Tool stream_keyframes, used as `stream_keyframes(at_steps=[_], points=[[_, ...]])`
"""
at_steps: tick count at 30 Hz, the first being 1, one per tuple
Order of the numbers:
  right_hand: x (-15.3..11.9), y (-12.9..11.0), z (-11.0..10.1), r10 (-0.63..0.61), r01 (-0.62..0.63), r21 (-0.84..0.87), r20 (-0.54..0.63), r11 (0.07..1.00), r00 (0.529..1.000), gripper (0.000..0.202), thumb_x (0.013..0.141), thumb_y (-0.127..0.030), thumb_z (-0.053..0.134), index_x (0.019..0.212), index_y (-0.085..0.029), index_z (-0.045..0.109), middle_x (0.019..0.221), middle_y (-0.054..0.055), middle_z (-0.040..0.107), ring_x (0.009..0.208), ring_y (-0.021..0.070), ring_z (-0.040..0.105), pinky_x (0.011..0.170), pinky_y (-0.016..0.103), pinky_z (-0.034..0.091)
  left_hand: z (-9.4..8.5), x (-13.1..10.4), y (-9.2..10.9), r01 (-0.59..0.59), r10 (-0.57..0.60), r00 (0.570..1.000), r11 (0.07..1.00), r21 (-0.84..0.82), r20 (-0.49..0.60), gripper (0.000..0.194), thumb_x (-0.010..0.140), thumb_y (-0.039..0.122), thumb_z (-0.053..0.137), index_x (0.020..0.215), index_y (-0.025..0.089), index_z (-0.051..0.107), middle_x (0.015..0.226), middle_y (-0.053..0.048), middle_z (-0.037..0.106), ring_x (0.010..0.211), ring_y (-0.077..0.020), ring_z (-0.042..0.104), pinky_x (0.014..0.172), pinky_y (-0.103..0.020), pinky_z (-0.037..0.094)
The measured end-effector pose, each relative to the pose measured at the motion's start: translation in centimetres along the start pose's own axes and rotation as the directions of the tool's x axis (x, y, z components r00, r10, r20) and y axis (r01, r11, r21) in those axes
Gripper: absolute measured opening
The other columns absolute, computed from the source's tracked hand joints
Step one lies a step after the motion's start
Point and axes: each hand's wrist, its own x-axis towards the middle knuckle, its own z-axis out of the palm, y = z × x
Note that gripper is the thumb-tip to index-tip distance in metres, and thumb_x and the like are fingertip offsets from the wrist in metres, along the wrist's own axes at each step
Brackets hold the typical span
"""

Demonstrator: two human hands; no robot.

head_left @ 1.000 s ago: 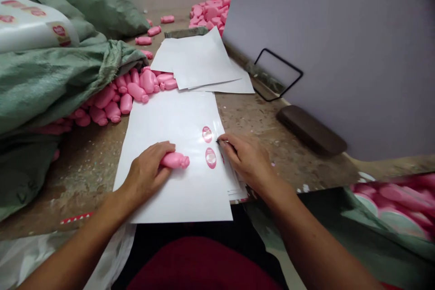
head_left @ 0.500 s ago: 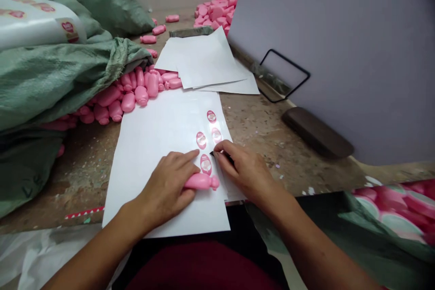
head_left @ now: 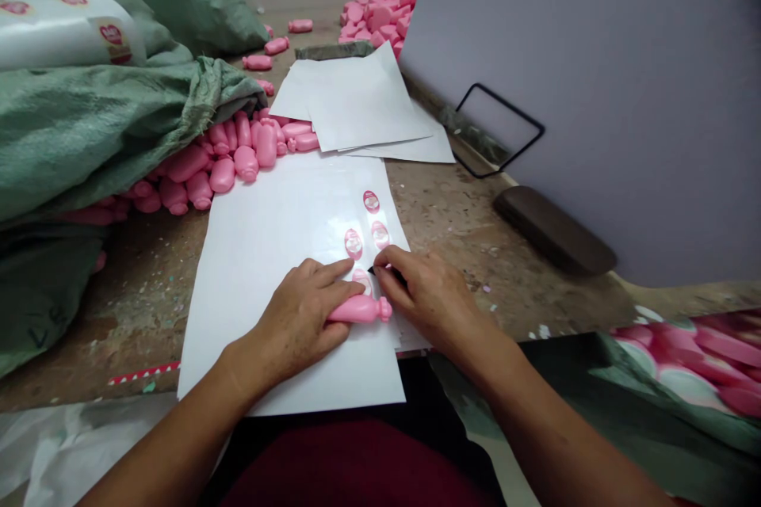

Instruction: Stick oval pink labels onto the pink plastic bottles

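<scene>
My left hand [head_left: 303, 309] lies on a white sticker sheet [head_left: 261, 253], its thumb and fingers closed round a small pink bottle [head_left: 360, 309]. The bottle lies on its side, its neck pointing right. Its index finger reaches to the oval pink stickers, near one sticker [head_left: 353, 244] and just above another [head_left: 361, 281] that the bottle and fingers partly cover. My right hand [head_left: 425, 289] is pinched on a small black pointed tool [head_left: 371, 270]; most of it is hidden in the fingers. The tip sits beside the partly covered sticker. Two more stickers [head_left: 372, 201] run up the sheet's right side.
Many pink bottles [head_left: 223, 174] spill from a green sack [head_left: 107, 135] at left. Blank white sheets [head_left: 365, 107] lie beyond. At right are a grey panel [head_left: 564, 95], a black wire frame [head_left: 500, 131] and a dark brown case [head_left: 556, 230]. More pink pieces [head_left: 380, 12] are heaped at the back.
My left hand and the pink bottle have shifted slightly right and up, covering more of the lower sticker, which now looks paler. My right hand has barely moved.
</scene>
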Motion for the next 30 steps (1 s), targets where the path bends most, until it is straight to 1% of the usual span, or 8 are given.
stream_keyframes(at_steps=[7,12,14,17,19,23,26,30], points=[[0.66,-0.47,-0.18,0.083,-0.084,0.025,0.050,0.996,0.995,0.019,0.092,-0.023,0.050,0.090,-0.021,0.069,0.074,0.005,0.074,0.065,0.0194,0.062,0.061,0.030,0.031,-0.07,0.03,0.10,0.003,-0.003,1.000,1.000,-0.011,0.017,0.042,0.079,0.011,0.053,0.117,0.018,0.071,0.137,-0.015,0.064,0.103,-0.0316,0.061,0.087,-0.049,0.050],[0.73,-0.02,-0.57,0.093,-0.118,0.224,0.122,0.967,0.988,0.018,0.092,-0.027,0.050,0.086,-0.023,0.066,0.076,0.002,0.073,0.064,0.0176,0.061,0.061,0.028,0.035,0.09,-0.02,-0.10,0.039,-0.038,0.999,0.998,-0.048,0.011,0.045,0.078,0.011,0.054,0.119,0.022,0.069,0.142,-0.011,0.062,0.106,-0.0296,0.059,0.092,-0.048,0.049],[0.58,0.18,-0.54,0.099,-0.112,0.187,0.079,0.976,0.992,0.018,0.092,-0.026,0.049,0.087,-0.023,0.066,0.075,0.002,0.074,0.064,0.0183,0.062,0.063,0.029,0.035,0.01,-0.02,-0.16,0.053,-0.051,0.998,0.997,-0.062,0.028,0.047,0.076,0.010,0.054,0.120,0.023,0.069,0.144,-0.010,0.061,0.107,-0.0291,0.059,0.093,-0.048,0.048],[0.30,0.19,-0.39,0.058,-0.058,0.049,0.016,0.997,0.998,0.018,0.092,-0.023,0.049,0.086,-0.023,0.067,0.072,0.002,0.074,0.066,0.0195,0.063,0.068,0.032,0.034,-0.22,-0.01,-0.11,0.066,-0.062,0.995,0.996,-0.064,0.074,0.049,0.076,0.009,0.054,0.120,0.023,0.069,0.146,-0.009,0.060,0.106,-0.0289,0.059,0.094,-0.048,0.048],[0.17,0.04,-0.35,0.022,-0.022,-0.002,0.011,1.000,1.000,0.018,0.092,-0.022,0.049,0.087,-0.022,0.067,0.073,0.003,0.075,0.067,0.0196,0.065,0.071,0.033,0.033,-0.33,-0.01,-0.03,0.076,-0.071,0.994,0.995,-0.060,0.079,0.048,0.076,0.009,0.053,0.120,0.023,0.069,0.146,-0.009,0.060,0.107,-0.0291,0.059,0.094,-0.048,0.048],[0.21,-0.32,-0.46,0.020,-0.020,-0.023,0.026,1.000,0.999,0.018,0.092,-0.021,0.049,0.087,-0.022,0.067,0.074,0.004,0.076,0.066,0.0193,0.065,0.070,0.033,0.032,-0.26,-0.05,0.07,0.082,-0.076,0.994,0.994,-0.078,0.079,0.045,0.077,0.010,0.054,0.118,0.020,0.070,0.146,-0.012,0.060,0.110,-0.0306,0.058,0.094,-0.050,0.047],[0.45,-0.44,-0.61,0.066,-0.068,0.023,0.054,0.997,0.996,0.019,0.091,-0.022,0.049,0.085,-0.022,0.067,0.074,0.003,0.075,0.065,0.0193,0.064,0.066,0.032,0.032,-0.11,-0.04,0.09,0.080,-0.073,0.994,0.992,-0.093,0.075,0.045,0.077,0.010,0.054,0.119,0.020,0.070,0.146,-0.013,0.059,0.113,-0.0315,0.058,0.095,-0.050,0.047],[0.53,-0.35,-0.75,0.108,-0.126,0.184,0.107,0.975,0.988,0.019,0.091,-0.026,0.050,0.084,-0.023,0.067,0.075,0.002,0.075,0.062,0.0181,0.063,0.060,0.029,0.033,-0.35,0.09,0.23,0.108,-0.100,0.993,0.986,-0.126,0.066,0.046,0.075,0.010,0.054,0.117,0.022,0.071,0.144,-0.011,0.061,0.111,-0.0309,0.059,0.096,-0.051,0.046]])
